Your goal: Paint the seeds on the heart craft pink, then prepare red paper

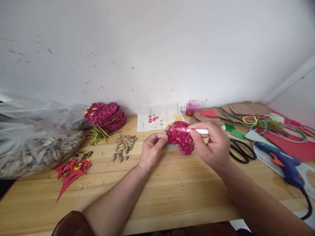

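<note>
A lumpy piece covered in shells (185, 144), mostly coloured magenta with a bare tan patch at its left edge, is held above the table. My left hand (153, 148) pinches that edge between thumb and fingers. In my right hand (212, 142) is a white marker (200, 131), its pink tip against the top of the piece. A bit of turquoise cord shows below the piece near my left fingers. Loose tan nutshells (126, 143) lie on the wood left of my hands.
At left are a clear bag of shells (41, 152), stacked magenta pieces (108, 114) and red scraps (73, 170). Paper with stars (145, 123) and a cup of pink liquid (191, 108) stand behind. Scissors (242, 150), glue gun (283, 162) and cardboard shapes (248, 108) sit right.
</note>
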A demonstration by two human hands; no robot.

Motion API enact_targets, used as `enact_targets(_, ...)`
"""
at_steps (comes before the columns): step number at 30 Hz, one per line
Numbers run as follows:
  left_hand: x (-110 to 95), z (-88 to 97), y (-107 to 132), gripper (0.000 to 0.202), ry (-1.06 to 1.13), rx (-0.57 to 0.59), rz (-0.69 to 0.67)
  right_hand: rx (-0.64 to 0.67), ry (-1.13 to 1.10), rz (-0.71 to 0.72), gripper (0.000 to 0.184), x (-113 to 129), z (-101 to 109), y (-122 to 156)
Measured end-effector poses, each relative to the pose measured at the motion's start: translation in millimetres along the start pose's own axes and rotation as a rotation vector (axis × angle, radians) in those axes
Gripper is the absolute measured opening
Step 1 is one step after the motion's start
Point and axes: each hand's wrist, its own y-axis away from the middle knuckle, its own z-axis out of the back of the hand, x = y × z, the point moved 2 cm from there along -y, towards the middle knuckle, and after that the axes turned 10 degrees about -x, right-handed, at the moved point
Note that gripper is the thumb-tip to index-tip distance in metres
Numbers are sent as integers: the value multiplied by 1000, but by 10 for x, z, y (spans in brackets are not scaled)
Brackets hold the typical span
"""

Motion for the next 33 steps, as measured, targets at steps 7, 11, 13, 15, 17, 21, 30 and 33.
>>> enact_targets(7, -12, 0, 7, 36, -8, 9, -10, 19, 5, 13, 7, -20, -10, -2)
enact_targets(11, -13, -1, 9, 36, -5, 11, -10, 5, 12, 19, 8, -49, -15, -1)
enact_targets(13, -13, 0, 10, 37, -2, 13, -9, -4, 17, 27, 8, -54, -14, -4)
enact_targets(15, -9, 5, 10, 37, -6, 15, -11, -8, 24, 35, 8, -54, -12, -6)
enact_targets(17, -1, 12, 9, 37, -13, 15, -11, -5, 25, 37, 8, -49, -12, -6)
enact_targets(21, 9, 16, 6, 37, -11, 15, -4, 19, 7, 49, 7, -28, -20, 1)
enact_targets(30, 7, 10, -1, 35, -9, 9, -12, 52, 3, 102, 7, 22, -27, -11)
enact_targets(33, 11, 12, 2, 35, -10, 5, 3, 56, -5, 112, 8, 33, -26, -13)
